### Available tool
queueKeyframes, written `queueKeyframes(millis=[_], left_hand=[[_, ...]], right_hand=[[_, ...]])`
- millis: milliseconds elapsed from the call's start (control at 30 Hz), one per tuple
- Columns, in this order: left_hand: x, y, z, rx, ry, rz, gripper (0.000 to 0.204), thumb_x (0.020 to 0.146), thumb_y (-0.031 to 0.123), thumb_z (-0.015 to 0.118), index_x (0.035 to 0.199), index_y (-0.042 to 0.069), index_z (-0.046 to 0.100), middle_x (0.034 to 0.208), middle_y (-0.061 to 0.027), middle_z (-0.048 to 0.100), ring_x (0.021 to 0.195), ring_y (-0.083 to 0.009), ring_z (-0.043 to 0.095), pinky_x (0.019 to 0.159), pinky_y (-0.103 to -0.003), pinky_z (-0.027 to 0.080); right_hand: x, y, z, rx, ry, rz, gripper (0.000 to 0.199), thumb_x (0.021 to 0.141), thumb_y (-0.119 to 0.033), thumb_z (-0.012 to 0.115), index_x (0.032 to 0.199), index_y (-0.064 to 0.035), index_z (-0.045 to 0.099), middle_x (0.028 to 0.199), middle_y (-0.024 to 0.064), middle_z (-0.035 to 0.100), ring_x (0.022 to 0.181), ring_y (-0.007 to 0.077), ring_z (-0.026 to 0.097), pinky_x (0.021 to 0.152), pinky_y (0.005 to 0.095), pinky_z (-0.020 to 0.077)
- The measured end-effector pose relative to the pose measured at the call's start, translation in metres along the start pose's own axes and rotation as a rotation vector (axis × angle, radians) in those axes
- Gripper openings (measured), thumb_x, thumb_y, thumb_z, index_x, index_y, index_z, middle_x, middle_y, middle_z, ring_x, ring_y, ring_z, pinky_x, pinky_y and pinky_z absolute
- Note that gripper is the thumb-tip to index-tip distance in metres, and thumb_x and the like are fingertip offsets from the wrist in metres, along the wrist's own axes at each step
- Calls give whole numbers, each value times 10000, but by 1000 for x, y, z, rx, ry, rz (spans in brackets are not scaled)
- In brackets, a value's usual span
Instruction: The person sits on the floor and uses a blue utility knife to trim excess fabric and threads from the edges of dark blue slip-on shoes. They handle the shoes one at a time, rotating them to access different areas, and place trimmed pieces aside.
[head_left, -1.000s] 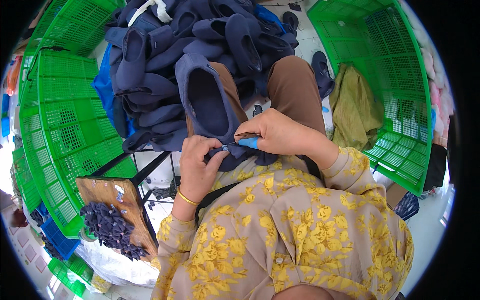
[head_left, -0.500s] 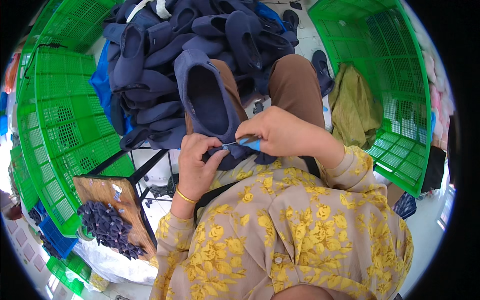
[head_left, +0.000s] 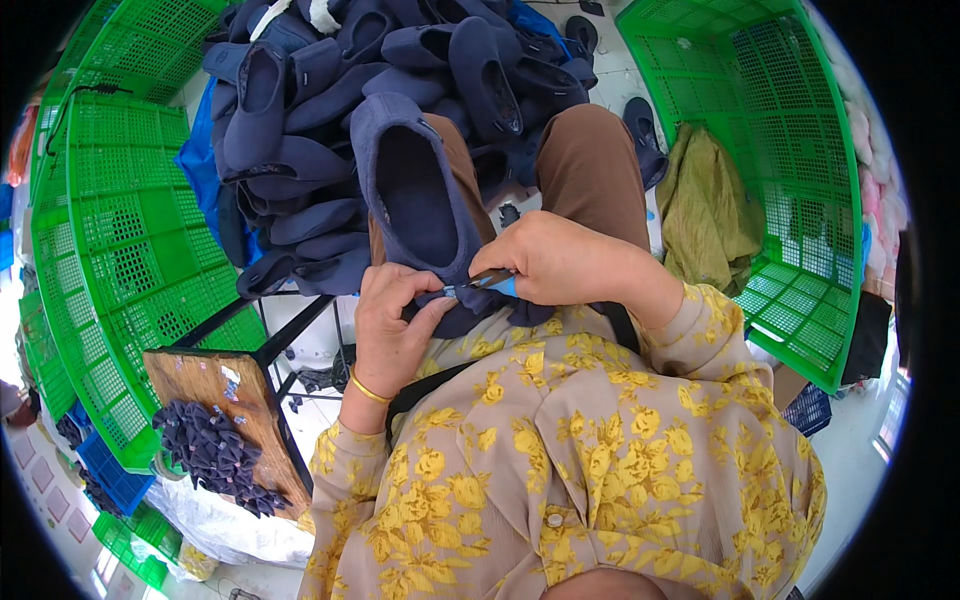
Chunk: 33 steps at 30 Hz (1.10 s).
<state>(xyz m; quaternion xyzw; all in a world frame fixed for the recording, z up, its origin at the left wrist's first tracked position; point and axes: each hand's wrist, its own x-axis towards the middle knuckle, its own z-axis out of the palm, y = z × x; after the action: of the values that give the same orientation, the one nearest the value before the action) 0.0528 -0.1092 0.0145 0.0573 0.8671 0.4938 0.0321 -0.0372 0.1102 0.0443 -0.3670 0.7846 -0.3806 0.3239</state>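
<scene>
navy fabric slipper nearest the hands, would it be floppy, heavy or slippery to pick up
The navy fabric slipper probably holds its shape but gives a little, since its opening stands rounded though the walls look like soft cloth. It is likely light for its size, being mostly hollow. Its matte surface suggests it won't slip easily.

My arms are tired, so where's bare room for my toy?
The wooden board shows bare wood between the dark fabric bunches and black frame; the right green crate, bare mesh beside the olive cloth. The shoe pile is crowded.
</scene>
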Motion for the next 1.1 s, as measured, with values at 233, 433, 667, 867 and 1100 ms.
queueKeyframes(millis=[233,433,667,867,1100], left_hand=[[-2,-7,1,-56,0,-11,190,695,37,770,853,55,667,806,-43,596,788,-226,521,713,-320,413],[1,-4,0,-52,-17,3,178,699,43,771,846,55,670,795,-42,596,789,-222,523,716,-318,411],[0,-7,1,-53,-24,-5,176,705,47,771,850,54,671,799,-42,597,792,-222,522,721,-319,409],[1,-10,2,-57,-35,6,177,711,40,765,859,53,669,810,-42,596,799,-225,521,724,-321,410],[1,-9,3,-44,-36,6,183,702,26,763,853,52,665,811,-44,595,808,-234,524,731,-329,412]], right_hand=[[3,7,10,120,7,47,266,761,29,585,996,-62,669,846,158,684,789,350,653,676,393,489],[0,10,11,126,25,9,296,771,46,571,1028,-60,674,877,152,694,805,346,659,690,392,493],[3,9,13,107,-2,25,278,788,42,578,1031,-61,664,867,155,689,814,343,662,706,383,500],[4,15,23,169,27,37,284,786,66,560,1021,-74,636,825,147,673,800,345,657,701,374,497],[4,17,30,150,56,2,279,778,80,546,1005,-67,614,830,150,664,804,349,655,700,382,497]])
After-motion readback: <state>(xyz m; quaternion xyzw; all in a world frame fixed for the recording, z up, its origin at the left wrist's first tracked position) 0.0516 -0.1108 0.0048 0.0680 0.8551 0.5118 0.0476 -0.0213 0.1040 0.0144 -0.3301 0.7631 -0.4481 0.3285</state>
